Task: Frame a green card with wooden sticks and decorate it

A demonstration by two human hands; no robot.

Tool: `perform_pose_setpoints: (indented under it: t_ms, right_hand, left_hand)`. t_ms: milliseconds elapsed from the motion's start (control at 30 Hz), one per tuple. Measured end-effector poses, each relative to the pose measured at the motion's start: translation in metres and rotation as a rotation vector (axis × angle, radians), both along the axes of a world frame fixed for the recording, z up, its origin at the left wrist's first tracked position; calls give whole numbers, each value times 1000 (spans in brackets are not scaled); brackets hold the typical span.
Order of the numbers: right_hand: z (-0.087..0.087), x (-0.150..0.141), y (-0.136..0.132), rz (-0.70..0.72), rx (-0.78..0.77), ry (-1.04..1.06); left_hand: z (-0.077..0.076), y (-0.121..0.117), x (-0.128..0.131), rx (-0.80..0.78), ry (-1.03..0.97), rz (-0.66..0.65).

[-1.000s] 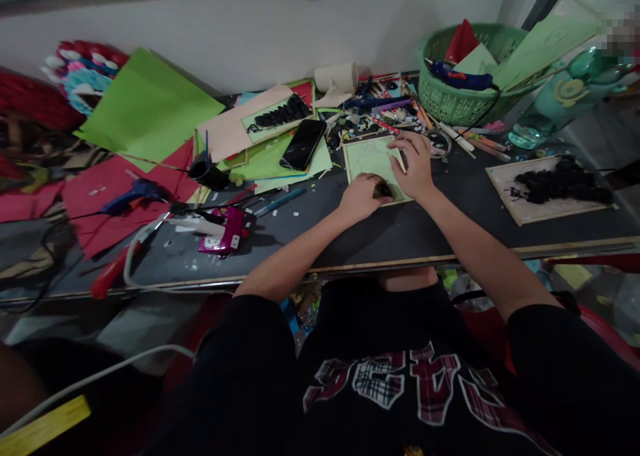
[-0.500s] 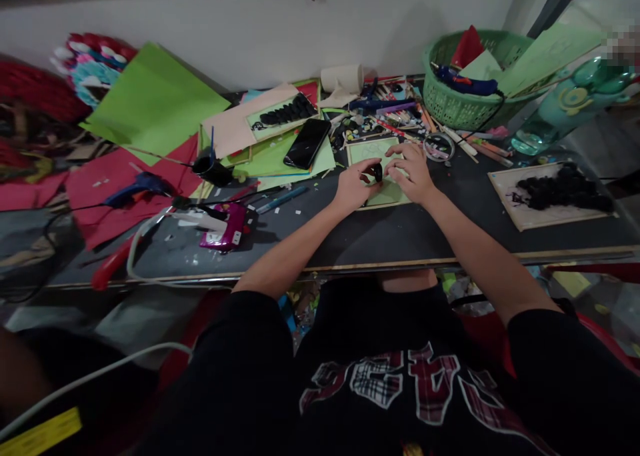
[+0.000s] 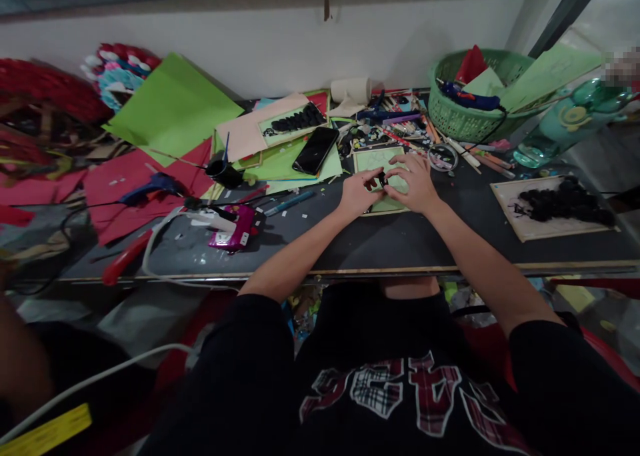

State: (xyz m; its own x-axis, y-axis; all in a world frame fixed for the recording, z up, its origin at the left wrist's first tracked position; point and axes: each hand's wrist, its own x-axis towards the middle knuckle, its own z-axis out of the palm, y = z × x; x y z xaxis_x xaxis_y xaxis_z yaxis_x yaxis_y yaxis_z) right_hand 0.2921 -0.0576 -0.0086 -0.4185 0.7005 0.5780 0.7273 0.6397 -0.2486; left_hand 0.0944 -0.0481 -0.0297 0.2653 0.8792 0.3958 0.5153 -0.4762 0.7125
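A small black piece [image 3: 383, 179], perhaps a rolled or folded scrap, is pinched between the fingertips of my left hand [image 3: 356, 195]. From the other side my right hand [image 3: 416, 184] meets it with thumb and forefinger, the other fingers curved above. Just beneath both hands lies a framed pale green card [image 3: 373, 159] with a faint drawing on it. My fingers partly cover the piece, so its exact kind is hidden.
Behind are a phone [image 3: 316, 151], a framed panel of black pieces [image 3: 295, 120] and a green basket [image 3: 455, 119]. To the right lie a second black-covered panel [image 3: 560, 203] and a bottle [image 3: 543, 136]. At left sit a blue glue gun [image 3: 153, 188] and a purple box [image 3: 234, 228].
My right fingers have closed in on the black piece, which my left hand was holding alone. The whole view has shifted slightly.
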Motion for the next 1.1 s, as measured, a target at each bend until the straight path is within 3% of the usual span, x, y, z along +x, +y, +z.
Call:
perform_pose_setpoints:
  t_ms: [267,400,467,600,700,800,933,1100]
  right_hand:
    - [0,-8,-9,-47,13,-131]
    - [-7,-3,6,-101,-77,82]
    - [-12,1,17,-101,-167,301]
    - [-19,3,25,114,-505,645]
    - [-19,-6,21,234,-680,752]
    - [-17,-13,16,262,-770,755]
    - [-16,-16,14,197,-782,818]
    - [-16,-19,13,141,-670,846]
  left_hand:
    - [0,3,-5,33,-29,71]
    - [3,-2,-1,37,-20,67]
    - [4,-4,1,49,-8,71]
    - [4,-4,-1,116,13,29]
    - [1,-1,-4,233,59,-14]
    - [-2,2,-5,335,103,-43]
    - [-3,1,-4,382,134,-31]
    - [-1,-1,-3,386,136,17]
